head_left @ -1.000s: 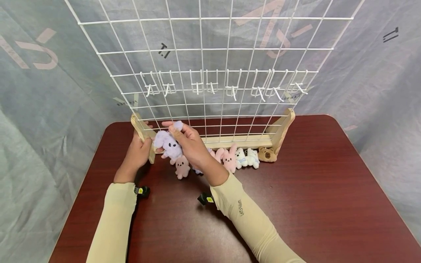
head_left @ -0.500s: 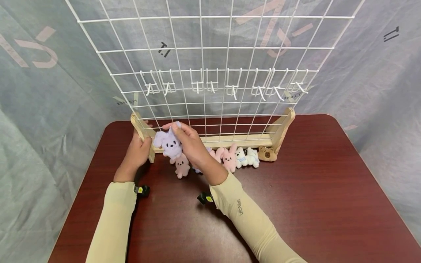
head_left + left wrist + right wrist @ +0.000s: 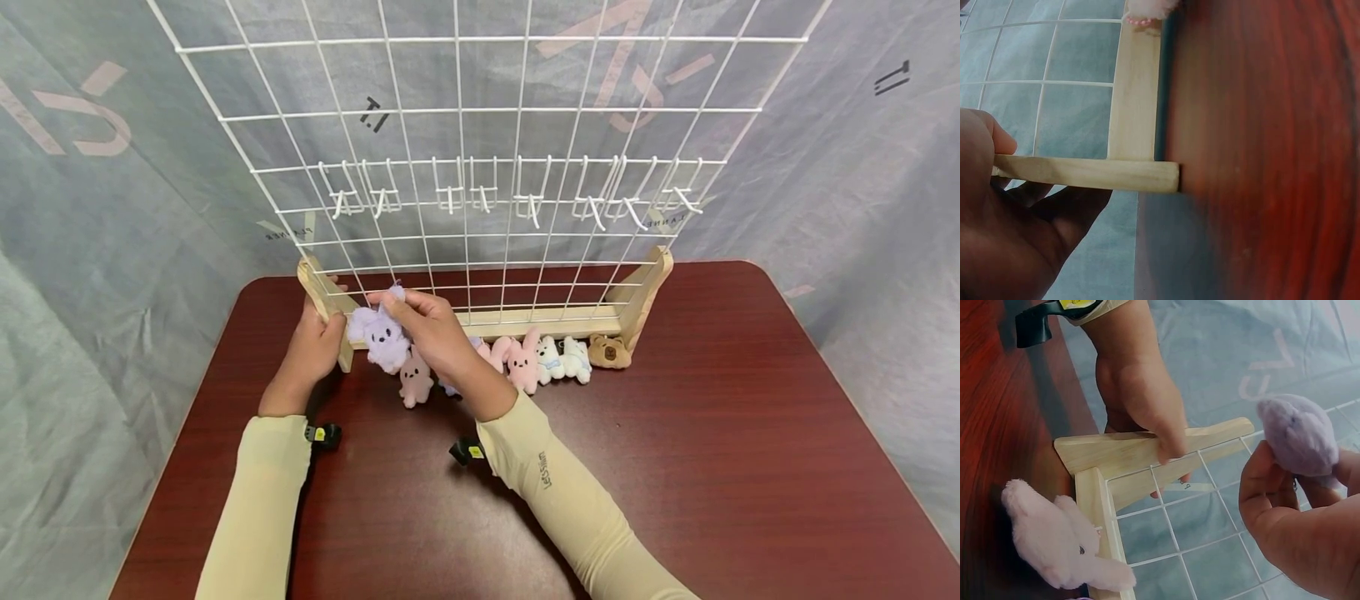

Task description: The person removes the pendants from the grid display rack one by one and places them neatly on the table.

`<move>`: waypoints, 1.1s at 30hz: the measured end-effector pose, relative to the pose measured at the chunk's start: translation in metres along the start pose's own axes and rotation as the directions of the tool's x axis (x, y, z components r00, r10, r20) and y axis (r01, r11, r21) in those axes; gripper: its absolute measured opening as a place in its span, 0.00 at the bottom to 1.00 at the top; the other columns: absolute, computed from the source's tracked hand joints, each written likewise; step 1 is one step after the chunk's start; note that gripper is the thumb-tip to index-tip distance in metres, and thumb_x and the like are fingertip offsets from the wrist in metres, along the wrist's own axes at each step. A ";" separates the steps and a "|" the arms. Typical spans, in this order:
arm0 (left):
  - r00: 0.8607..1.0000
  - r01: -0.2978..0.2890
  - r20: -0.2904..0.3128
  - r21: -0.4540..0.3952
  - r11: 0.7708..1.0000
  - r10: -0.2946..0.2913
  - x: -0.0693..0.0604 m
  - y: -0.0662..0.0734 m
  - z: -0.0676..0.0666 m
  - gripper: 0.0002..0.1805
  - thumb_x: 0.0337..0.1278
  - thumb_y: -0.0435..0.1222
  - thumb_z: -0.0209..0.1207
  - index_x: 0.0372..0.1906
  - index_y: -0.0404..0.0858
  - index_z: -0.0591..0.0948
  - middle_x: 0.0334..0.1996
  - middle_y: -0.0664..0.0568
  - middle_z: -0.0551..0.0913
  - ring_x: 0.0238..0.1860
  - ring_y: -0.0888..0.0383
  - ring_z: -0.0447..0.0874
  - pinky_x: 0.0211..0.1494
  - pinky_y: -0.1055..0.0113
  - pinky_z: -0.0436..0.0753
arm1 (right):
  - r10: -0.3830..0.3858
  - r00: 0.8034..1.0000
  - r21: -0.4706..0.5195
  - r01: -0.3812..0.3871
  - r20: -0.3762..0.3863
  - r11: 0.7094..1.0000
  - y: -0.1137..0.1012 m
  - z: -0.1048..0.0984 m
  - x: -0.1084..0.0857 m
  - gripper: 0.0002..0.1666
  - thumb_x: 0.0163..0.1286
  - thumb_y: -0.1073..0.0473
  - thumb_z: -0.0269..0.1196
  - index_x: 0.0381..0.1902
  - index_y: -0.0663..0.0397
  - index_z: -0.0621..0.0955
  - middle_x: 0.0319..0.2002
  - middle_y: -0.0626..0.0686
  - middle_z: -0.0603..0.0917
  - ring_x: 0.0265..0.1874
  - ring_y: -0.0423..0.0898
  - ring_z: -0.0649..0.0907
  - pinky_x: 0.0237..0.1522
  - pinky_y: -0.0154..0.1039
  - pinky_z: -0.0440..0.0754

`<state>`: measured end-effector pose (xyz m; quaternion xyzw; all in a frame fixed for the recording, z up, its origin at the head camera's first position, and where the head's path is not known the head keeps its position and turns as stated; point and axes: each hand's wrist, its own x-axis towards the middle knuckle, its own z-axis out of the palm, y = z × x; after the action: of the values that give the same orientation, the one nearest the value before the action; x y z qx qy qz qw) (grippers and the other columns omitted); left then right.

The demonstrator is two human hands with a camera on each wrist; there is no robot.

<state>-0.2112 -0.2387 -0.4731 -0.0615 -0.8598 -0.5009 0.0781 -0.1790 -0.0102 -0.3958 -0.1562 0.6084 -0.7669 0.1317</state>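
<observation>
In the head view my right hand pinches a purple plush bunny keychain near its ear, in front of the rack's lower left corner. The right wrist view shows the plush from another side, with a small metal clasp by the fingers. My left hand grips the left wooden support of a white wire grid rack. In the left wrist view its thumb lies on one side of that wood, the other fingers opposite. A pink plush bunny sits just below the purple one.
Along the rack's wooden base lie more plush keychains: a pink bunny, white bears, a brown bear and a partly hidden purple one. Several white hooks hang across the grid. The dark red table extends toward me.
The purple bunny has turned its face toward the camera and dropped slightly, as my right fingers shifted on its ear. My left hand has stayed on the wooden support.
</observation>
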 end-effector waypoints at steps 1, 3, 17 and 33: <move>1.000 0.002 0.002 0.000 1.000 -0.002 0.000 0.000 0.000 0.31 0.78 0.34 0.44 0.82 0.41 0.55 0.75 0.36 0.71 0.73 0.41 0.72 0.74 0.39 0.67 | 0.008 1.000 -0.007 -0.008 -0.006 1.000 0.001 0.000 0.000 0.23 0.84 0.55 0.55 0.65 0.65 0.82 0.66 0.65 0.83 0.48 0.34 0.85 0.50 0.30 0.83; 1.000 0.004 0.004 -0.003 1.000 -0.004 0.000 0.000 0.000 0.31 0.78 0.34 0.44 0.82 0.41 0.55 0.75 0.36 0.71 0.72 0.40 0.72 0.74 0.39 0.67 | 0.020 1.000 -0.015 -0.020 -0.020 1.000 0.002 -0.001 0.000 0.22 0.83 0.55 0.58 0.65 0.63 0.83 0.65 0.65 0.84 0.47 0.35 0.85 0.49 0.31 0.84; 0.999 -0.009 0.038 -0.029 1.000 0.010 -0.001 0.002 -0.001 0.32 0.79 0.33 0.43 0.82 0.38 0.52 0.77 0.35 0.67 0.74 0.40 0.70 0.75 0.40 0.66 | 0.077 0.997 -0.055 -0.077 0.002 0.996 0.009 -0.004 0.002 0.19 0.75 0.59 0.68 0.60 0.59 0.86 0.48 0.57 0.92 0.36 0.34 0.86 0.37 0.32 0.84; 0.999 0.011 0.038 -0.034 0.999 -0.010 -0.002 0.003 -0.003 0.33 0.80 0.34 0.43 0.83 0.42 0.53 0.78 0.38 0.68 0.74 0.43 0.71 0.72 0.65 0.67 | 0.100 0.995 -0.127 -0.098 0.009 0.987 0.016 -0.006 0.004 0.18 0.71 0.60 0.71 0.56 0.60 0.87 0.46 0.58 0.91 0.32 0.38 0.87 0.37 0.42 0.90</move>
<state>-0.2081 -0.2395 -0.4696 -0.0680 -0.8527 -0.5147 0.0580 -0.1847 -0.0098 -0.4128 -0.1399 0.6618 -0.7180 0.1642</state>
